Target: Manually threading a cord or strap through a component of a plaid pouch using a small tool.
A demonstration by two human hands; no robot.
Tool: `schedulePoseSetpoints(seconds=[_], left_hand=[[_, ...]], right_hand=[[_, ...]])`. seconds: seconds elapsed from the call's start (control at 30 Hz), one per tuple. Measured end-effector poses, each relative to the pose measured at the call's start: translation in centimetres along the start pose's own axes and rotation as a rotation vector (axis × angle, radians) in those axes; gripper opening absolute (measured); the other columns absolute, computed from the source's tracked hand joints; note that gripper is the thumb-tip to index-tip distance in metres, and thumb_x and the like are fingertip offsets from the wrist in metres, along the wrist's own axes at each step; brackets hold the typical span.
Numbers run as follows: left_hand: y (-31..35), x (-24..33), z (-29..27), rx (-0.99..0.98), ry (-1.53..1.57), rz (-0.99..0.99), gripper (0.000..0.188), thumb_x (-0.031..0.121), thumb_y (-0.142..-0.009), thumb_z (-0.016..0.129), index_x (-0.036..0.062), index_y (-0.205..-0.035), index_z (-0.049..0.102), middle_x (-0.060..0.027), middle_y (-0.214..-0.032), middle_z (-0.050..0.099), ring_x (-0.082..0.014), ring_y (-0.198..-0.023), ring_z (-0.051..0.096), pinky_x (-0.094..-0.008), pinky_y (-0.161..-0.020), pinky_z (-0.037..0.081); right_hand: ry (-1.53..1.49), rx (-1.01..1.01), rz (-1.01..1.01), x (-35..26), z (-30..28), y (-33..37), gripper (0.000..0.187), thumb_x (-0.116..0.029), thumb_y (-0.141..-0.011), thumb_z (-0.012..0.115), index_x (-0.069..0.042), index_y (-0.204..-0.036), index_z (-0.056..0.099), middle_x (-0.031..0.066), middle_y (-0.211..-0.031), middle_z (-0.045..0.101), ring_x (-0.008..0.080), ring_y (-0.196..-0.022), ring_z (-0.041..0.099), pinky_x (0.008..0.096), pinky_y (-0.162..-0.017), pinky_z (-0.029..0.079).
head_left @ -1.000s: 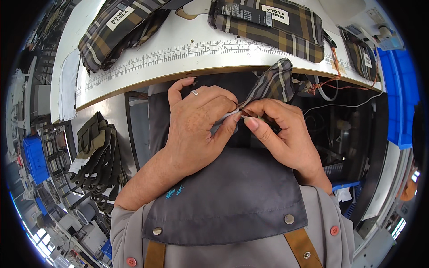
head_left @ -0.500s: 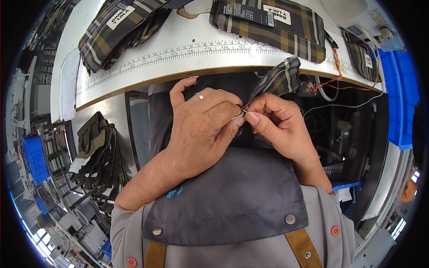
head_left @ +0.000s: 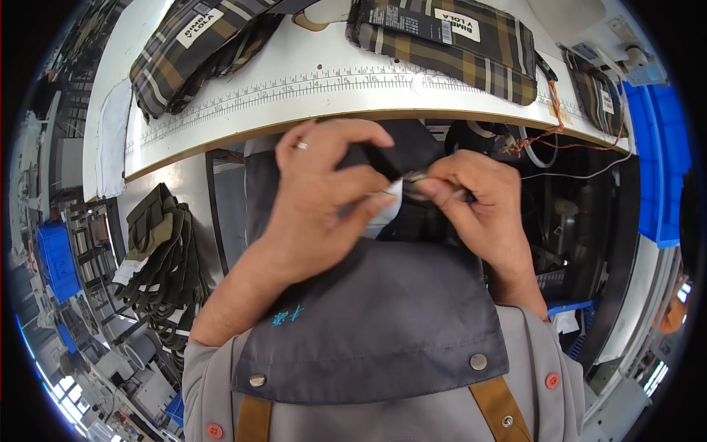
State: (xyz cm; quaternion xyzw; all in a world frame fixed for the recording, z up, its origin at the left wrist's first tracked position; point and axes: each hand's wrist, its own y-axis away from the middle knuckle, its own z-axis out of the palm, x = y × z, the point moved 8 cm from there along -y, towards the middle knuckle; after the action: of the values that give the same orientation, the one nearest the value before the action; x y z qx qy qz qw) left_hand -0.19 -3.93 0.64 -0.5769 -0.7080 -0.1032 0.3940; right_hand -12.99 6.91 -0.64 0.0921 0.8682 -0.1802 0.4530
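My left hand (head_left: 313, 195) pinches the edge of a small fabric piece (head_left: 388, 212) between thumb and forefinger, its other fingers raised. A pale side of the fabric shows below the pinch. Close by, my right hand (head_left: 482, 206) grips the same edge between thumb and fingers. Both hands are in front of the table edge, above the dark apron (head_left: 368, 317) on my lap. Motion blurs the fingertips, and the rest of the piece is partly hidden by the hands.
Plaid fabric bundles (head_left: 445, 48) with labels lie on the white table (head_left: 294, 88), which has a printed ruler scale. Orange cord (head_left: 541, 136) hangs at the right edge. Dark fabric pieces (head_left: 162, 258) hang at the left. A blue crate (head_left: 655, 162) stands at the right.
The plaid end that stuck up beyond my right hand no longer shows there; the pale side has come into view. My left fingers have lifted and spread, and the hands have shifted slightly apart.
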Motion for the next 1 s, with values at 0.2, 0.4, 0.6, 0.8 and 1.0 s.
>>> schedulePoseSetpoints(seconds=[0.2, 0.4, 0.6, 0.8, 1.0], left_hand=[[0.9, -1.6, -1.0, -0.037, -0.177, -0.017, 0.016, 0.021, -0.076, 0.079, 0.0082, -0.081, 0.070, -0.0048, -0.117, 0.065, -0.0241, -0.113, 0.057, -0.0389, -0.102, 0.032], [0.0, -0.4, -0.3, -0.013, -0.192, -0.002, 0.019, 0.020, -0.072, 0.082, 0.0085, -0.080, 0.069, -0.0053, -0.125, 0.065, -0.0237, -0.114, 0.058, -0.0404, -0.102, 0.033], [-0.9, 1.5, -0.6, 0.136, -0.071, 0.138, 0.009, 0.013, -0.078, 0.076, 0.0092, -0.077, 0.068, -0.0035, -0.122, 0.068, -0.0228, -0.115, 0.061, -0.0437, -0.102, 0.034], [0.0, -0.4, 0.9, -0.008, -0.061, 0.013, 0.005, 0.015, -0.088, 0.071, 0.0106, -0.088, 0.068, 0.0013, -0.104, 0.069, -0.0174, -0.098, 0.063, -0.0432, -0.104, 0.029], [0.1, -0.4, 0.9, 0.035, -0.035, 0.024, 0.003, 0.014, -0.090, 0.067, 0.0110, -0.090, 0.066, 0.0026, -0.101, 0.066, -0.0158, -0.094, 0.061, -0.0423, -0.104, 0.025]], right_hand=[[0.174, 0.091, -0.043, 0.2, -0.8, 0.5, 0.015, 0.000, -0.077, 0.078, -0.001, -0.086, 0.066, 0.0080, -0.075, 0.064, 0.0217, -0.063, 0.064, 0.0303, -0.055, 0.048], [0.072, -0.016, -0.147, -1.7, 0.1, -0.1, 0.017, 0.002, -0.074, 0.079, -0.001, -0.085, 0.065, 0.0077, -0.075, 0.064, 0.0209, -0.064, 0.065, 0.0313, -0.056, 0.049], [0.094, 0.027, -0.075, -0.3, -0.9, 0.0, 0.021, 0.001, -0.076, 0.079, -0.002, -0.094, 0.067, 0.0087, -0.075, 0.062, 0.0205, -0.067, 0.064, 0.0302, -0.059, 0.051], [-0.170, 0.119, -0.002, -0.5, -0.5, 1.1, 0.039, -0.016, -0.084, 0.079, 0.001, -0.114, 0.059, 0.0107, -0.093, 0.063, 0.0193, -0.076, 0.065, 0.0276, -0.068, 0.053], [-0.253, -0.156, 0.140, -0.5, 2.6, 0.9, 0.025, -0.018, -0.096, 0.067, 0.003, -0.109, 0.061, 0.0130, -0.094, 0.066, 0.0204, -0.079, 0.067, 0.0293, -0.071, 0.053]])
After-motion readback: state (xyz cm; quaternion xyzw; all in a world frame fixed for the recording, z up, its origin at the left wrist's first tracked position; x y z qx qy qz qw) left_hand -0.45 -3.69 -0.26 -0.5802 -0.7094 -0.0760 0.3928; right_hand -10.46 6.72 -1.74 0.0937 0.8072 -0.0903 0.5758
